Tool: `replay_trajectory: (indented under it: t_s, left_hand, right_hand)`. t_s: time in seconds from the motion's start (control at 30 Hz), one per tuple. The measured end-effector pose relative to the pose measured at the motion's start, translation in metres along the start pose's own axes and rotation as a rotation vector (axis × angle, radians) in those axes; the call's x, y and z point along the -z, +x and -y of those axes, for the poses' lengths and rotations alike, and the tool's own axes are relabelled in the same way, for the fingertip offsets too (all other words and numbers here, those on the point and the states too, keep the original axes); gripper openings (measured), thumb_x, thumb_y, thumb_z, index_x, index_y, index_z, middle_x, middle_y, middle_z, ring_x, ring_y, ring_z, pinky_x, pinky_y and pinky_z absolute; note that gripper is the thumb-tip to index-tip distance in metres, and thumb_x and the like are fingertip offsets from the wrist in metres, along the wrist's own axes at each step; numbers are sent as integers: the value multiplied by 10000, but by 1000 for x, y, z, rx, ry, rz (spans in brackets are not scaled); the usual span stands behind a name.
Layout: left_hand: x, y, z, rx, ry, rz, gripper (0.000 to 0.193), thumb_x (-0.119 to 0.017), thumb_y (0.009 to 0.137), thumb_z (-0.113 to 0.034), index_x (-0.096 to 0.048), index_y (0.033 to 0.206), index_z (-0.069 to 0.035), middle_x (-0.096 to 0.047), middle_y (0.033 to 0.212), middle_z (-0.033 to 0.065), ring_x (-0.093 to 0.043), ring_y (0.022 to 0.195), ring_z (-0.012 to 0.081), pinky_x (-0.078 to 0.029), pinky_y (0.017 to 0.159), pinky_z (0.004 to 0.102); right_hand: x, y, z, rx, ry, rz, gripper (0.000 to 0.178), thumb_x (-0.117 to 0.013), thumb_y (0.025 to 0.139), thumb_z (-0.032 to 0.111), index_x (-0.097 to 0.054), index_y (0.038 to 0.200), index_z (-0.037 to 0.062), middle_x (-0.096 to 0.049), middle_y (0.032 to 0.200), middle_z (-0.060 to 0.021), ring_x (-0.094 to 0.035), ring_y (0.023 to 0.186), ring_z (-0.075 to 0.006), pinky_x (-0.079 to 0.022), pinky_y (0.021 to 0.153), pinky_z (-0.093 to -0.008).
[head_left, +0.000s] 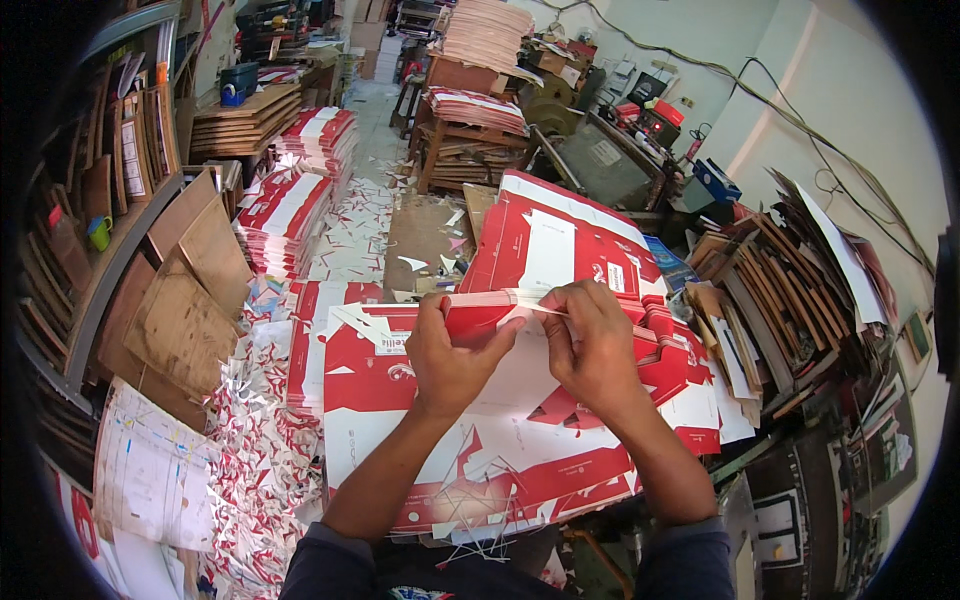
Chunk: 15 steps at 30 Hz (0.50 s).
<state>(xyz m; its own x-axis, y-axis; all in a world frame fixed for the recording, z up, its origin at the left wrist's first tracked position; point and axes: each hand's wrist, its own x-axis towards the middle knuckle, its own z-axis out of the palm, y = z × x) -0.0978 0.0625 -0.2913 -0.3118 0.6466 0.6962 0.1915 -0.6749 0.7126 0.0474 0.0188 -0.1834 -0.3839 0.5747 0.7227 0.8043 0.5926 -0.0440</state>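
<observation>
Gripping a thick bundle of red-and-white printed card (pixel 478 318) out in front of the body, the worker has it between both hands, just above a large pile of printed card (pixel 550 250). The left hand (pixel 447 362) clamps the left end, thumb across the near face, fingers behind. The right hand (pixel 596 345) has thumb and forefinger together on a white sliver (pixel 548 309) at the right end (from where I stand, I cannot tell whether that sliver is loose or joined to a sheet). An uneven pull there could tear the card, and a slackened left grip could let the layers fan and slide out of line. Below, the pile's layers sit stepped and unsquared, so a knock from a wrist might send some over the edge. Thin scrap strips (pixel 485 505) lie crossed on the near side; one could slip between sheets. To the left, a heap of pointed offcuts (pixel 255 450) looks slick underfoot, beside leaning wooden boards (pixel 180 330). Farther off rise stacked red-and-white sheets (pixel 278 222); at right, thin boards (pixel 790 300) stand packed on edge.
</observation>
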Motion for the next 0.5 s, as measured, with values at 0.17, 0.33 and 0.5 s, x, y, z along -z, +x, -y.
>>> replay_trajectory:
  t_s: [0.17,0.33,0.5]
  left_hand:
    - [-3,-4,11,19,-125,-63,732,-935,659,-237,-475,1148,56,-658,941,158,-682,791,236,-570,683,336]
    - [-2,-3,6,-3,-65,-77,744,-946,635,-281,-499,1126,53,-657,903,160,-687,758,265,-558,650,352]
    - [-4,-2,7,-14,-28,-89,737,-948,619,-270,-506,1117,48,-646,893,161,-683,764,284,-546,644,364]
  right_hand:
    - [7,18,15,-12,-173,201,162,-637,795,-25,-588,950,-19,-599,885,-177,-582,827,-363,-464,724,-449]
    - [17,18,10,-39,-62,282,173,-637,798,15,-582,960,-12,-586,886,-169,-573,840,-349,-443,753,-442]
    - [12,4,24,86,-328,194,205,-644,791,91,-595,972,9,-565,876,-137,-558,847,-304,-409,767,-428]
